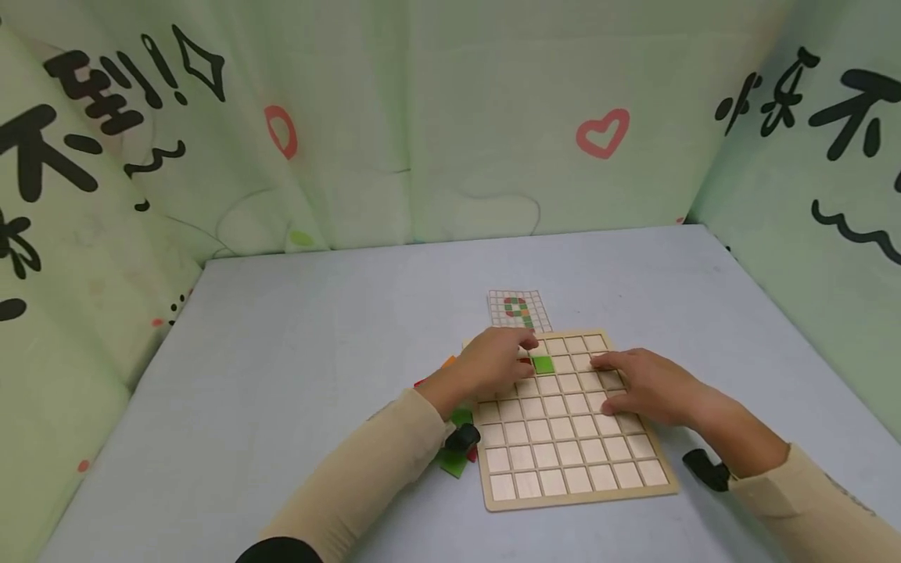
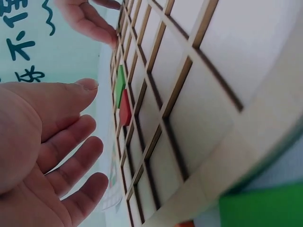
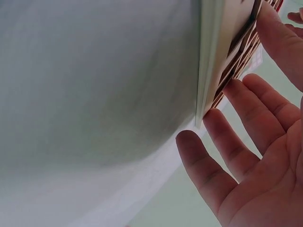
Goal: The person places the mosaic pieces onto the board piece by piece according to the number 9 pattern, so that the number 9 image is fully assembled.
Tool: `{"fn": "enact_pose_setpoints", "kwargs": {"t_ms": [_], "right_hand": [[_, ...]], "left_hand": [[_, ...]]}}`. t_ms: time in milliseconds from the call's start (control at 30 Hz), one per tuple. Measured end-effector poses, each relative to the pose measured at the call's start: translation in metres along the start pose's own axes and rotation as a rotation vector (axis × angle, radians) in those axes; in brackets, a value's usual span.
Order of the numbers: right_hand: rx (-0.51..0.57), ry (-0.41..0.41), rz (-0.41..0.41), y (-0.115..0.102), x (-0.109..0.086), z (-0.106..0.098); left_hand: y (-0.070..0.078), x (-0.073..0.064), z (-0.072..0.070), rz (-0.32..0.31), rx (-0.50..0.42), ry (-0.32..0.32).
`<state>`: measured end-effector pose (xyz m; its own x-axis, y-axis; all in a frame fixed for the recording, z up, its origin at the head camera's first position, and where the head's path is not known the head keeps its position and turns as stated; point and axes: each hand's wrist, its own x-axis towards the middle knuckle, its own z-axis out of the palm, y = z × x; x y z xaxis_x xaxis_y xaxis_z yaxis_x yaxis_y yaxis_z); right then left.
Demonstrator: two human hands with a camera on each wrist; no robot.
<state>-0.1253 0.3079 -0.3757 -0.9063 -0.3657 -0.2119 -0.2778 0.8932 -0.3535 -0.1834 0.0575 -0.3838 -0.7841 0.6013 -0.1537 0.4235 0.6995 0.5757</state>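
Green tile (image 1: pixel 543 365), red tile (image 2: pixel 125 109), gridded tan board (image 1: pixel 561 428)

Pale green cloth (image 1: pixel 486 70) is hanging behind a pale table (image 1: pixel 281 367) — a red heart outline (image 1: pixel 603 123) is showing on it, a green leaf shape (image 1: pixel 301 238) sitting lower left. Black lettering (image 1: pixel 855 98) is running along both sides — a wavy line (image 1: pixel 855 234) is curling below at right.

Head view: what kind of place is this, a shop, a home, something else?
Probably a small screened-off tabletop workspace, though I can't tell what building: a plain table, printed curtains around three sides, and a gridded board.
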Motion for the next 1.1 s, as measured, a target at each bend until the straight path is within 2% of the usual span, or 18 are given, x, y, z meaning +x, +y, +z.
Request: {"fn": "enact_pose_setpoints", "kwargs": {"t_ms": [267, 500, 767, 967, 1100], "right_hand": [[0.001, 0.019, -0.022, 0.001, 0.0, 0.001], [0.021, 0.032, -0.027, 0.0, -0.001, 0.002], [0.013, 0.027, -0.021, 0.002, -0.001, 0.003], [0.003, 0.016, -0.003, 0.003, -0.001, 0.003], [0.004, 0.014, -0.005, 0.003, -0.001, 0.002]], "left_hand": [[-0.003, -0.017, -0.014, -0.018, -0.026, 0.026], [-0.011, -0.036, -0.019, -0.023, -0.043, 0.065], [-0.032, -0.062, -0.027, -0.019, -0.09, 0.119], [-0.048, -0.078, -0.031, -0.081, -0.123, 0.165], [-0.058, -0.085, -0.029, -0.105, -0.117, 0.174]]}}
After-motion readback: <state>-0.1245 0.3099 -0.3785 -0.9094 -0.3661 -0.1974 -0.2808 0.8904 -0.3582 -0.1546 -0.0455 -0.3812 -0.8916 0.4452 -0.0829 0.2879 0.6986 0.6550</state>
